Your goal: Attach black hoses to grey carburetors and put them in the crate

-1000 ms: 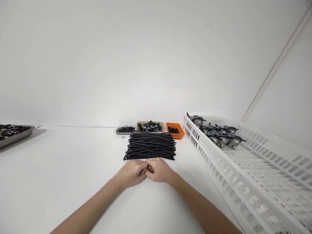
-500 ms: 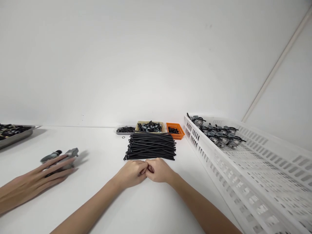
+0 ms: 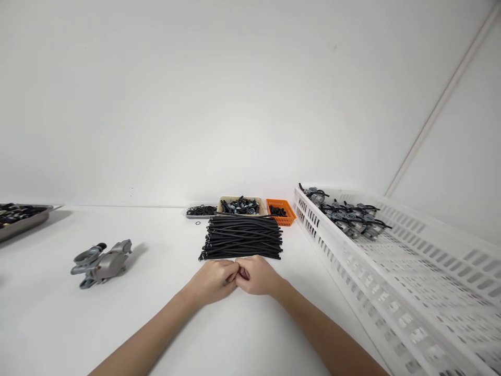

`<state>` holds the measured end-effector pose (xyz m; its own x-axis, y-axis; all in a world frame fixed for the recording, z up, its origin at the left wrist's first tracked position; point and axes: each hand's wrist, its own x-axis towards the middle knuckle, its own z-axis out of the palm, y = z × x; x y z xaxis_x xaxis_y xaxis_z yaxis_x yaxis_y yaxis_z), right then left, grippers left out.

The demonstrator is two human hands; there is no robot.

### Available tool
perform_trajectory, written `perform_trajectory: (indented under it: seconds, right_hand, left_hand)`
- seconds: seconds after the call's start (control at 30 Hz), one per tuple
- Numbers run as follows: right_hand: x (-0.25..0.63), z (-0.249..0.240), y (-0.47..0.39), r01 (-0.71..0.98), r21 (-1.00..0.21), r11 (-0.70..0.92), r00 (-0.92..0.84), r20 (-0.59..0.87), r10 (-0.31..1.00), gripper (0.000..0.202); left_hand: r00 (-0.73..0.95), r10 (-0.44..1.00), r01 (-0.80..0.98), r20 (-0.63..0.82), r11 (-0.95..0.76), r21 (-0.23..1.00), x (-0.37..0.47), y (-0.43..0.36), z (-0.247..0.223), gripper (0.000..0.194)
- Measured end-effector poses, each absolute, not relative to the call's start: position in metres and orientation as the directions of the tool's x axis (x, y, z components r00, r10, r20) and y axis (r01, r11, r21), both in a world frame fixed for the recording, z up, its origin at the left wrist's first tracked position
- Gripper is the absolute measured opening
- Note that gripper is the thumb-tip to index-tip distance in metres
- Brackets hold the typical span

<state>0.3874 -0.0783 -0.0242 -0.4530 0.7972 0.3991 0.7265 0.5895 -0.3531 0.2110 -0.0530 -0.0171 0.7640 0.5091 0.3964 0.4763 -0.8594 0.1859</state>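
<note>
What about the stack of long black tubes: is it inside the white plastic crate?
No, the black tubes lie on the white tabletop, outside the crate.

Single head-worn view, facing forward and down, close over white tabletop [image 3: 168,240], toward pale wall [image 3: 235,99]

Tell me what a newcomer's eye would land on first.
First, the pile of black tubes just beyond the touching left hand and right hand. Then the white basket on the right, metal parts toward its far end, and a lone metal part on the table at left.
</note>
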Motion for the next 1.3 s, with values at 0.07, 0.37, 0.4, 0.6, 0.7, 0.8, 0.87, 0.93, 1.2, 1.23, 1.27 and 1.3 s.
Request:
perform_trajectory:
  seconds: [0.07, 0.37, 0.4, 0.6, 0.7, 0.8, 0.87, 0.93, 1.2, 1.23, 1.27, 1.3]
  right_hand:
    - [0.392, -0.02, -0.077, 0.719, -0.299, 0.627, -0.466, 0.462, 0.754, 0.01]
    - [0.421, 0.055, -0.006, 0.886, -0.279, 0.369, -0.136, 0.605, 0.784, 0.02]
    - [0.423, 0.062, 0.008, 0.921, -0.25, 0.299, -0.122, 0.544, 0.83, 0.022]
    - [0.426, 0.064, 0.082, 0.986, -0.152, 0.069, -0.029, 0.254, 0.967, 0.022]
    - [0.422, 0.054, 0.104, 0.993, -0.121, -0.014, 0.031, 0.141, 0.989, 0.011]
    - [0.417, 0.048, 0.119, 0.995, -0.082, -0.049, 0.057, 0.094, 0.994, 0.025]
    - [0.415, 0.046, 0.125, 0.996, -0.061, -0.058, 0.063, 0.087, 0.994, 0.03]
    - [0.416, 0.043, 0.127, 0.997, -0.045, -0.065, 0.069, 0.091, 0.993, 0.028]
    - [0.422, 0.036, 0.123, 0.998, -0.015, -0.068, 0.07, 0.178, 0.982, 0.037]
    - [0.422, 0.037, 0.123, 0.997, -0.015, -0.07, 0.072, 0.179, 0.981, 0.034]
    - [0.422, 0.037, 0.124, 0.997, -0.017, -0.076, 0.077, 0.18, 0.981, 0.032]
    - [0.421, 0.038, 0.125, 0.996, -0.02, -0.084, 0.086, 0.182, 0.98, 0.031]
  left_hand:
    - [0.764, 0.504, 0.466, 0.403, -0.863, 0.195, 0.212, -0.054, -0.018, 0.017]
    - [0.771, 0.511, 0.432, 0.38, -0.858, 0.278, 0.214, -0.057, -0.025, 0.016]
    - [0.764, 0.521, 0.437, 0.381, -0.851, 0.291, 0.214, -0.055, -0.025, 0.015]
    - [0.725, 0.562, 0.454, 0.398, -0.825, 0.337, 0.214, -0.051, -0.028, 0.009]
    - [0.717, 0.586, 0.474, 0.378, -0.807, 0.352, 0.214, -0.049, -0.029, 0.008]
    - [0.724, 0.604, 0.502, 0.334, -0.793, 0.345, 0.215, -0.047, -0.031, 0.01]
    - [0.731, 0.602, 0.507, 0.32, -0.794, 0.334, 0.216, -0.046, -0.032, 0.011]
    - [0.737, 0.591, 0.498, 0.327, -0.803, 0.327, 0.216, -0.045, -0.033, 0.011]
    - [0.744, 0.551, 0.457, 0.379, -0.832, 0.314, 0.216, -0.045, -0.036, 0.013]
    - [0.743, 0.551, 0.456, 0.38, -0.832, 0.315, 0.216, -0.044, -0.036, 0.012]
    - [0.742, 0.552, 0.457, 0.381, -0.831, 0.315, 0.216, -0.044, -0.036, 0.012]
    - [0.74, 0.554, 0.459, 0.381, -0.83, 0.315, 0.216, -0.044, -0.036, 0.012]
